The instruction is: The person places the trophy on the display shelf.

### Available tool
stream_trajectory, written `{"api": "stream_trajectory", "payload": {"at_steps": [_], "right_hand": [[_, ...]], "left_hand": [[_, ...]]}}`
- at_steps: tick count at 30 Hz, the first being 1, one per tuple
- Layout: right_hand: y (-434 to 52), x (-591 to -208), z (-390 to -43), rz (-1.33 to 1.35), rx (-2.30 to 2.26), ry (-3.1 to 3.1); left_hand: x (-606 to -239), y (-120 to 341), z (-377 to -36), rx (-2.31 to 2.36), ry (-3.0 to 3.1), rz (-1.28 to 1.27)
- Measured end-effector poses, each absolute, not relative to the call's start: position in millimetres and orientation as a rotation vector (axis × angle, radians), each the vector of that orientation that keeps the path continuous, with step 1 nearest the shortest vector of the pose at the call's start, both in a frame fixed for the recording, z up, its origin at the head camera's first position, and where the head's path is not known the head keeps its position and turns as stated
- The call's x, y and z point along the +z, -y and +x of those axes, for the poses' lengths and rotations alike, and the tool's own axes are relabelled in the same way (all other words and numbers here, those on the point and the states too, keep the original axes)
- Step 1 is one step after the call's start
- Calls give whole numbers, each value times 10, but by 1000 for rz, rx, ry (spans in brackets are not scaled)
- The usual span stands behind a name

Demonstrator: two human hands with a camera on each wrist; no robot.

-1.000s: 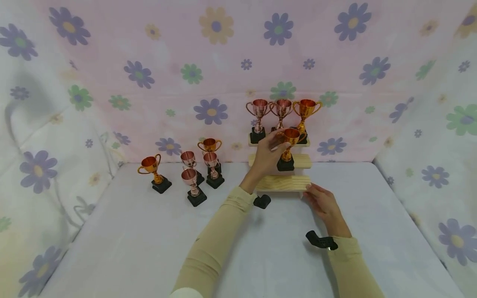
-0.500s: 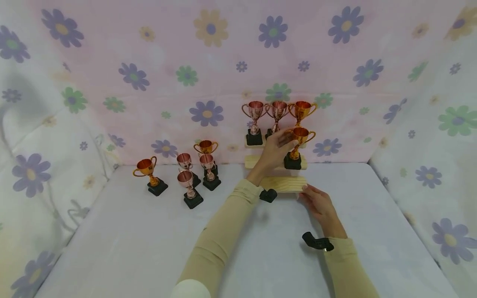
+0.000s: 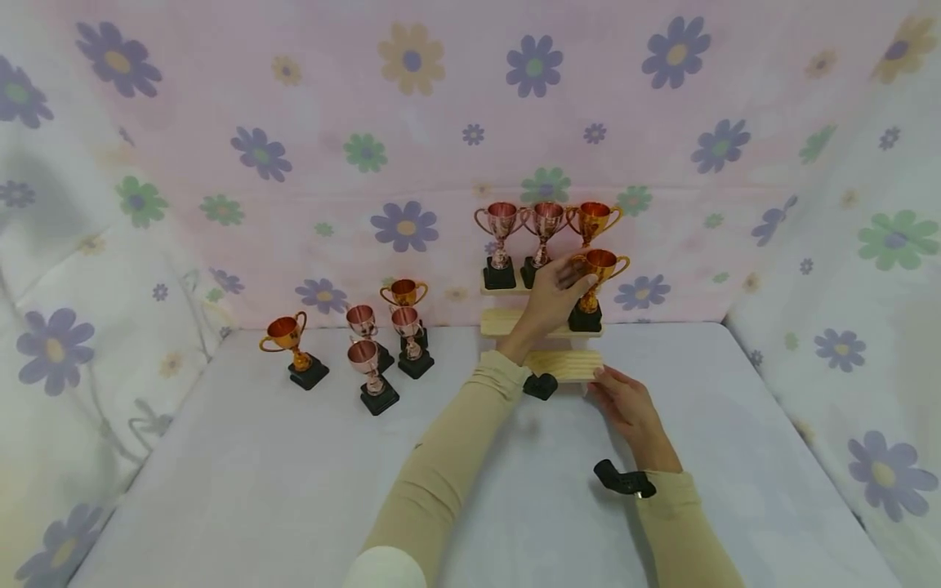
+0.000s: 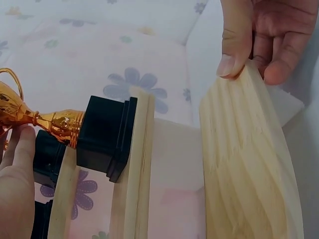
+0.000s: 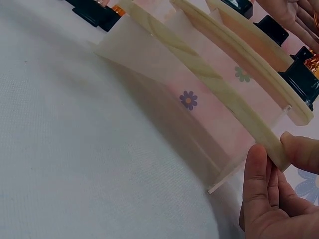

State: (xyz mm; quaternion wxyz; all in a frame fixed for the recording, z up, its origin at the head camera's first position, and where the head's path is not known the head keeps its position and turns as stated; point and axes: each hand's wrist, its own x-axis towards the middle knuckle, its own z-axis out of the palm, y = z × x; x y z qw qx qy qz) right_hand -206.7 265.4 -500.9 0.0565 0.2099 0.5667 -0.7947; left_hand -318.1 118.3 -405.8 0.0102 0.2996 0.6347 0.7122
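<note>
Five trophies (image 3: 367, 343) left of stand (image 3: 562, 364) (tiered).

Staged tabletop set — not a lived-in room
Flower-print cloth backdrop (image 3: 456, 122) hangs behind and at both sides, a white covered table (image 3: 257, 490) below — only small trophies (image 3: 367, 343) and a stepped wooden display stand (image 3: 562, 363) on it.

Gold trophy (image 4: 30, 117): cup cut off at left wrist view's edge. Left hand (image 3: 547, 298) covers middle shelf (image 3: 500, 322) centre.

A white table (image 3: 257, 490) carries a stepped wooden stand (image 3: 562, 363) (three tiers) and five loose trophies (image 3: 367, 363).
</note>
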Motion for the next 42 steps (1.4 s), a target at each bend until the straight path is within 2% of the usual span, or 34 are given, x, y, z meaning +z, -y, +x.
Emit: {"api": "stream_trajectory", "payload": {"at_steps": [13,21,32,42], "right_hand": [[-2659,-5015,-2073,666,-2409,-1707],[-2642,-5000,-2053,664,-2408,-1697],[-2630,-4981,-2071,649,-2432,-1673],[-2639,-4990,-2078,657,-2423,-1668]], "left_hand": [[-4135,-1078,-3121,2321,-1971,901],[-4276,-676,-2624,2180,-2013,913],[-4849,449,-1858,1537,-2125,935],[-4955,1732,-1635,1412,-2199,648]]}}
